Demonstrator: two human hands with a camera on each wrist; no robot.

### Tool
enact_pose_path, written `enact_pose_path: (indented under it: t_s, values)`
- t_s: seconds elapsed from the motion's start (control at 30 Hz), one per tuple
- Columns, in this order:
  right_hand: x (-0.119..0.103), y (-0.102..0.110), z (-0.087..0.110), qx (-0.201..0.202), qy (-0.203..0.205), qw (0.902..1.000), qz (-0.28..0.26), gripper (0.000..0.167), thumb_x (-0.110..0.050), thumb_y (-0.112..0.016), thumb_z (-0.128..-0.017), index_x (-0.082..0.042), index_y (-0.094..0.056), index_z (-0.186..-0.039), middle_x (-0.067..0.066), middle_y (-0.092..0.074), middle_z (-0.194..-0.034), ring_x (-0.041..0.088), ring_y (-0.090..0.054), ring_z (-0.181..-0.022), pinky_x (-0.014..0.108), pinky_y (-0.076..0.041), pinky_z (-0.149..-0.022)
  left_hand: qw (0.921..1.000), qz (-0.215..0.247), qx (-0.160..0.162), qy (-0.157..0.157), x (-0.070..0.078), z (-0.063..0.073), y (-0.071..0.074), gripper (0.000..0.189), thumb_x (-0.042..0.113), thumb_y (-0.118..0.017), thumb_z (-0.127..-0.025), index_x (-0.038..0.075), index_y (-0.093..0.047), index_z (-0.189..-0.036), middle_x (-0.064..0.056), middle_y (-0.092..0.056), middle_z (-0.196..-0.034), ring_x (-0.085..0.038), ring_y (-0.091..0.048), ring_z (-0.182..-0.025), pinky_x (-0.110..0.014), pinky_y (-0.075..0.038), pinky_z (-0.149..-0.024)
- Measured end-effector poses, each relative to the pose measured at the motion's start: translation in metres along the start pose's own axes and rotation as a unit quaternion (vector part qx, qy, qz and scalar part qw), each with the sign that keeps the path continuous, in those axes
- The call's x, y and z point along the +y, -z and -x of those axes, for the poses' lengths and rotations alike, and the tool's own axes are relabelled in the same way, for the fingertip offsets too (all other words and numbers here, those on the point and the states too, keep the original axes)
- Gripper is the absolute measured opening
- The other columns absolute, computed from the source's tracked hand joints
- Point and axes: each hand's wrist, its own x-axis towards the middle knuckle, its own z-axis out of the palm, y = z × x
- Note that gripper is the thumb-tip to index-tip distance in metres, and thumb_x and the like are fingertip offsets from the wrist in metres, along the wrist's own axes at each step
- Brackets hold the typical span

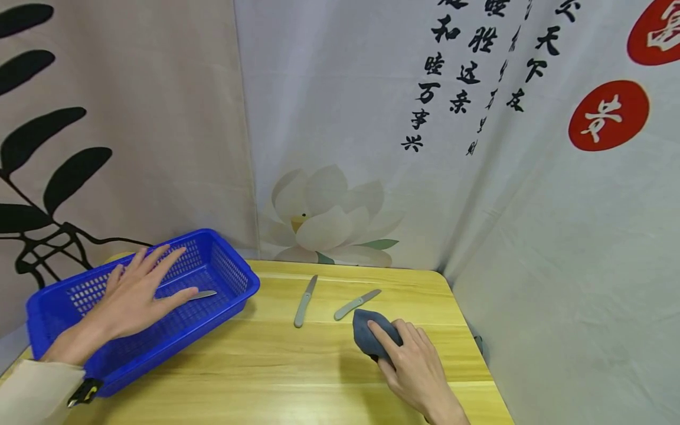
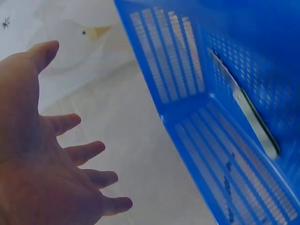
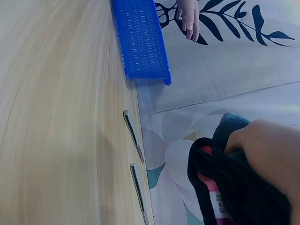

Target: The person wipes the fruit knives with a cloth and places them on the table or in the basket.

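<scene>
My left hand [image 1: 135,295] hovers over the blue plastic basket [image 1: 241,295] with its fingers spread and holds nothing. Inside the basket lies a small knife [image 2: 253,119] with a pale grey-green handle; in the head view only its blade shows past my thumb. My right hand [image 1: 417,366] grips a bundle of dark grey-blue cloth [image 1: 369,336] above the table. From the right wrist, black fabric [image 3: 234,183] and a red and white label [image 3: 213,192] appear on the bundle. Two similar knives, one upright in view [image 1: 304,302] and one slanted [image 1: 357,304], lie beyond it.
The wooden table [image 1: 265,366] ends at a printed curtain [image 1: 340,118] behind, with another curtain side [image 1: 574,265] along the right. The basket takes up the table's left part, its long side slanting. A black and yellow object [image 1: 85,392] shows at my left cuff.
</scene>
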Motion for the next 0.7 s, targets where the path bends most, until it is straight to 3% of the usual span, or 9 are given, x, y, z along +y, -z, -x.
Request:
enact_pose_path:
  t_s: [0.17,0.5,0.7]
  values:
    - [0.003,0.000,0.006,0.005,-0.010,0.9999,-0.009,0.072,-0.024,-0.095,-0.081,-0.032,-0.073,-0.149,0.003,-0.069,-0.111,0.016,-0.061,-0.094,0.038,-0.059,-0.087,0.9996,0.004,-0.013,-0.023,0.024,-0.002,-0.011,0.100,0.067,-0.068,-0.106,0.017,-0.025,-0.181,-0.036,-0.022,-0.183,-0.069,-0.004,-0.168,-0.092,0.005,-0.127]
    - [0.016,-0.003,0.032,0.013,-0.039,0.9992,-0.002,0.073,-0.022,-0.096,-0.079,-0.029,-0.075,-0.149,0.006,-0.070,-0.111,0.018,-0.064,-0.094,0.040,-0.059,-0.082,0.9947,0.002,-0.009,-0.102,0.091,-0.010,-0.041,0.089,0.065,-0.070,-0.106,0.017,-0.042,-0.175,-0.025,-0.034,-0.183,-0.057,-0.015,-0.173,-0.083,-0.010,-0.135]
    - [0.026,-0.004,0.053,0.018,-0.055,0.9983,0.006,0.075,-0.020,-0.096,-0.077,-0.028,-0.075,-0.149,0.005,-0.068,-0.106,0.013,-0.058,-0.086,0.035,-0.053,-0.075,0.9878,-0.005,0.027,-0.153,0.126,-0.017,-0.069,0.082,0.058,-0.075,-0.106,0.014,-0.050,-0.171,-0.023,-0.043,-0.179,-0.052,-0.027,-0.172,-0.075,-0.019,-0.138]
